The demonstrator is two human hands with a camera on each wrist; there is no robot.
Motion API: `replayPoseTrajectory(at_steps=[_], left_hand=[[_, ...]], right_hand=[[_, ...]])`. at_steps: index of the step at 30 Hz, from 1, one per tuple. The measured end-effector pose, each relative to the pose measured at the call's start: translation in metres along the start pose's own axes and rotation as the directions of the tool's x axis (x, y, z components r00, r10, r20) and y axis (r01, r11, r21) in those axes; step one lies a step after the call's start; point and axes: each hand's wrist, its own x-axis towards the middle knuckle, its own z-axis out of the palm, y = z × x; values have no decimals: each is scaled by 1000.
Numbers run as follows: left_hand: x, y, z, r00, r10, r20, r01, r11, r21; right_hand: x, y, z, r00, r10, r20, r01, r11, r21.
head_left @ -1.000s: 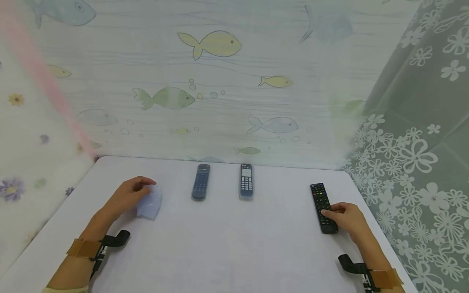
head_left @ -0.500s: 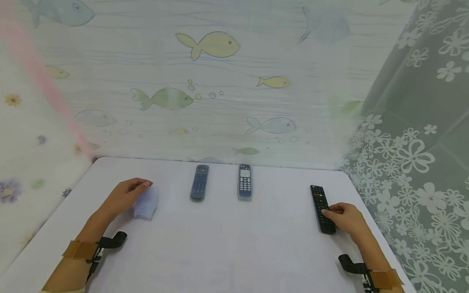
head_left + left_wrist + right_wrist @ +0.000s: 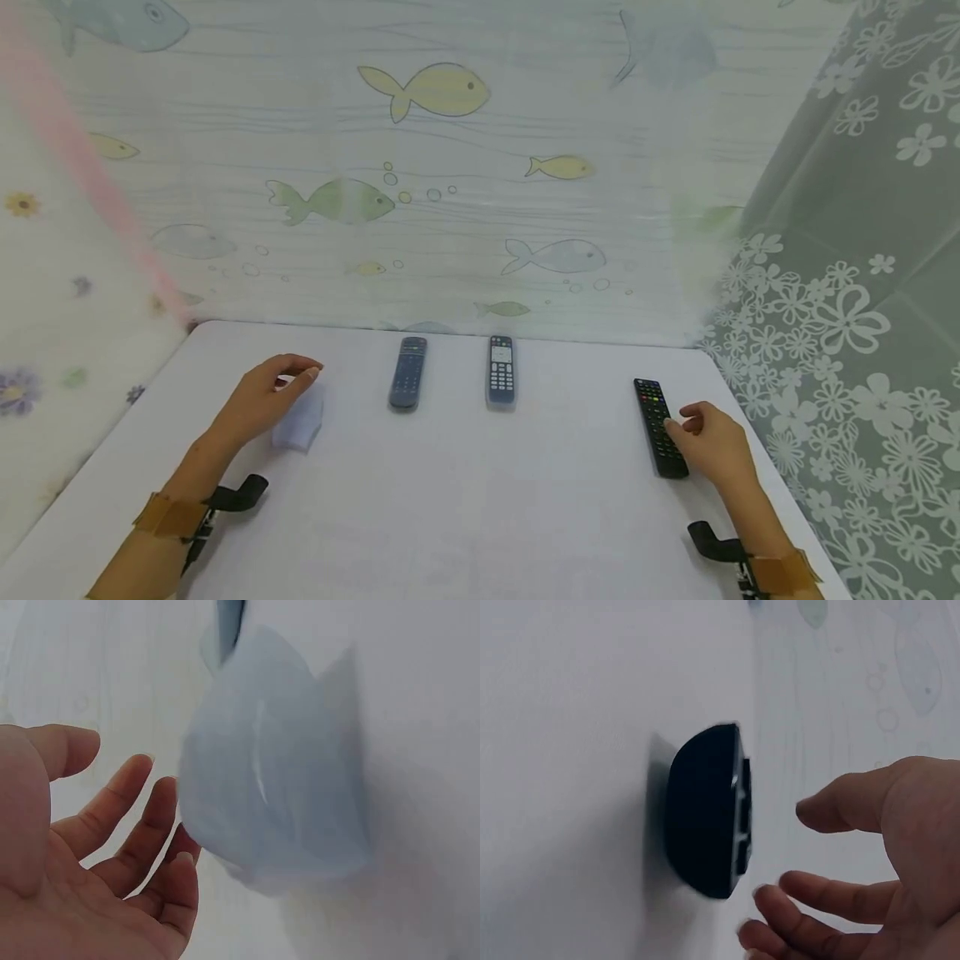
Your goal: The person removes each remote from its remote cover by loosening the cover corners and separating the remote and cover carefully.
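A translucent bluish plastic sleeve [image 3: 298, 423] lies at the left of the table, partly hidden by my left hand [image 3: 262, 402]. In the left wrist view the sleeve [image 3: 270, 772] bulges open, and the relaxed fingers beside it pinch nothing; whether a fingertip touches it I cannot tell. A black remote control [image 3: 660, 429] rests on the table at the right, buttons up. My right hand [image 3: 712, 446] hovers just over its right side. The right wrist view shows the remote's end [image 3: 705, 814], with thumb and loosely bent fingers apart from it.
Two more remote controls, a left one [image 3: 408, 375] and a right one [image 3: 501, 372], lie near the back of the white table [image 3: 465, 500], apparently in clear covers. A fish-patterned curtain [image 3: 442, 208] hangs behind. Lace fabric [image 3: 847, 333] hangs at the right.
My right hand has let go of the black remote control and lifted slightly. My left hand has released the plastic sleeve and risen a little. The sleeve and remotes stay on the table.
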Motion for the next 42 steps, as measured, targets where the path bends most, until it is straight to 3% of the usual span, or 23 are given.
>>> replayPoseTrajectory(at_steps=[8,14,19,25,32,38,42], left_hand=[[1,40,15,994,108,22,-108,994,-7],[6,60,31,984,169,52,-168,985,-25],[6,63,42,981,180,77,-177,983,-47],[9,65,55,977,184,111,-175,981,-85],[14,70,65,978,152,140,-139,985,-99],[12,71,72,981,113,156,-100,991,-92],[10,72,77,981,108,159,-94,992,-88]], right_hand=[[-8,-29,9,978,-172,-115,175,985,10],[-9,-60,24,940,-301,-163,315,947,66],[-4,-88,45,888,-420,-187,440,895,78],[-3,-121,66,856,-488,-170,506,858,85],[-7,-158,85,766,-625,-153,640,763,87],[-11,-186,105,724,-681,-109,689,713,129],[-10,-200,123,677,-729,-99,734,659,163]])
